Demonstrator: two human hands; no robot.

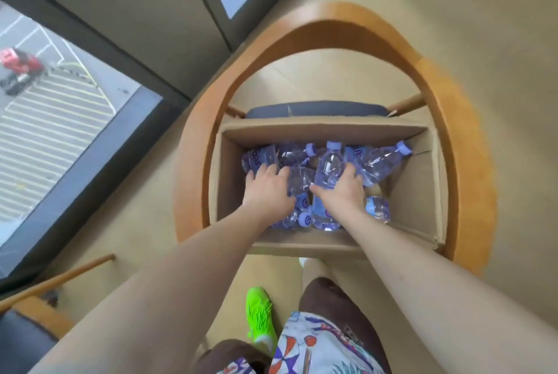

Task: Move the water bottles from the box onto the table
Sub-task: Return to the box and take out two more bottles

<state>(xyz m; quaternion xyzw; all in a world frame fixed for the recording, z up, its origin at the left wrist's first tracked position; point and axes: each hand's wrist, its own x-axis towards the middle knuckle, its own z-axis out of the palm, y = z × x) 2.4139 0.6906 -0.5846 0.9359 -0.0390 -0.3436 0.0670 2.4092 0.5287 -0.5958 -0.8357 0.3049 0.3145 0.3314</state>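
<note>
Both hands (pixel 267 189) (pixel 342 189) among bottles (pixel 380 162), inside box (pixel 418 192) walls.

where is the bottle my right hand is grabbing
In the head view, that bottle lies in the middle of the cardboard box, between both hands, cap pointing away.

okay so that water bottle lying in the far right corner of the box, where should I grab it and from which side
Grip the bottle round its clear middle, coming down from above with the right hand. It lies tilted, cap up against the box wall, so the cap end looks cramped; its body faces up and the box floor to its right is bare.
</note>
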